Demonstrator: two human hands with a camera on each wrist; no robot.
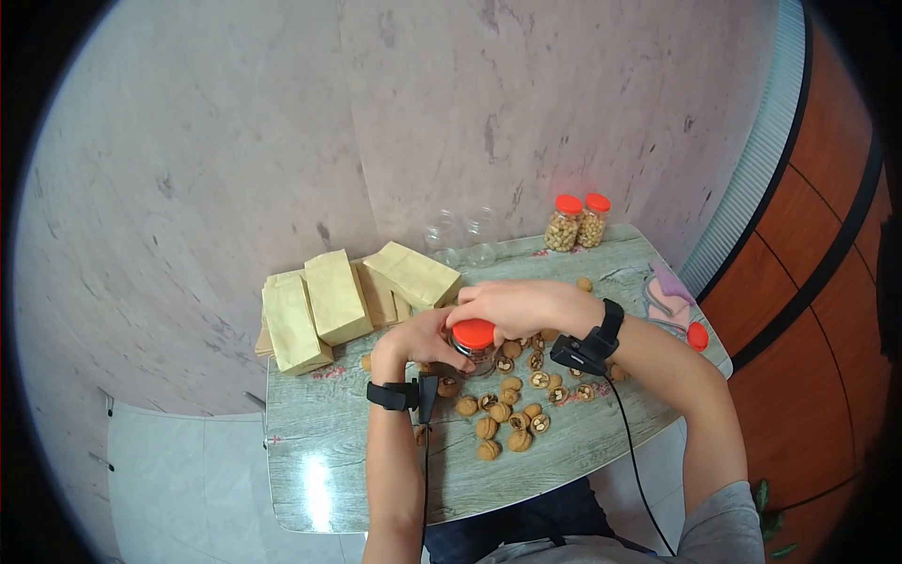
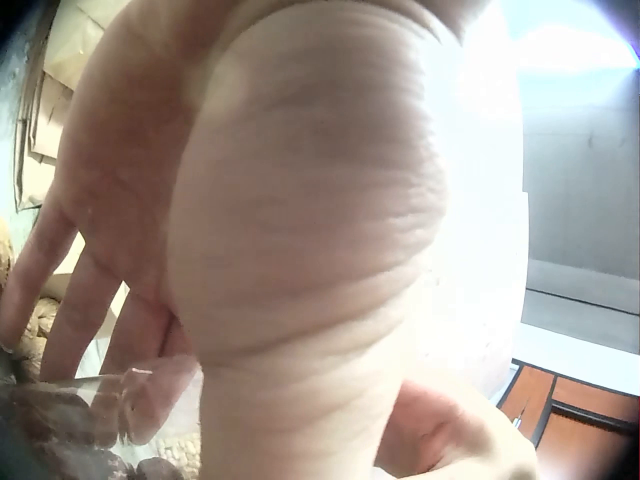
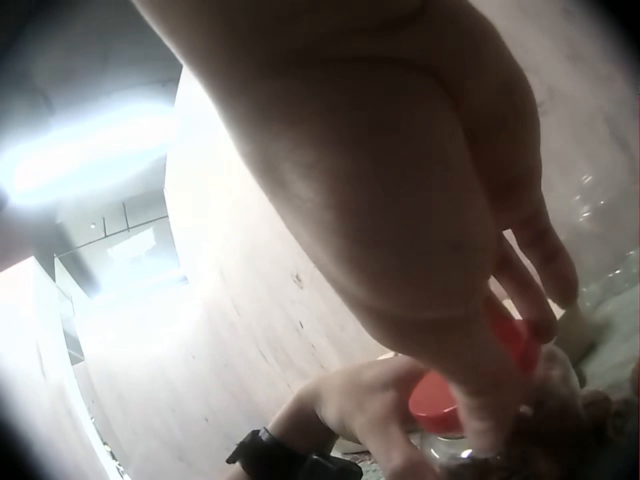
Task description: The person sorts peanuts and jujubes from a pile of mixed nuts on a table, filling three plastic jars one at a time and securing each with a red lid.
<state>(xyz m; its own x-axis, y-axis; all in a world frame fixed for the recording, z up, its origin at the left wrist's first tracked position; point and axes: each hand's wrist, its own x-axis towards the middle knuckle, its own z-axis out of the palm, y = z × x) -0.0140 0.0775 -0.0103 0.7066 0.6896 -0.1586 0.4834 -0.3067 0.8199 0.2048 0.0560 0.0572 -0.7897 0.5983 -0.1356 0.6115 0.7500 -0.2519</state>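
A clear jar point(image 1: 480, 361) with a red lid point(image 1: 474, 333) stands among walnuts in the middle of the table, dark contents showing through its wall. My left hand point(image 1: 423, 340) grips the jar's side, thumb in front and fingers behind; in the left wrist view the fingers curve behind the clear wall point(image 2: 120, 400). From above, my right hand point(image 1: 503, 305) holds the red lid, with the thumb at its right edge and fingers over the far side. The right wrist view shows the lid point(image 3: 436, 402) between that thumb and fingers. Whole and cracked walnuts point(image 1: 501, 412) lie around the jar.
Paper bags point(image 1: 336, 299) are stacked at the back left. Two clear jars point(image 1: 481, 240) stand at the back edge, and two filled red-lidded jars point(image 1: 563, 226) farther right. At the right edge lie folded cloths point(image 1: 667, 299) and a loose red lid point(image 1: 697, 336). Cables hang from both wrists.
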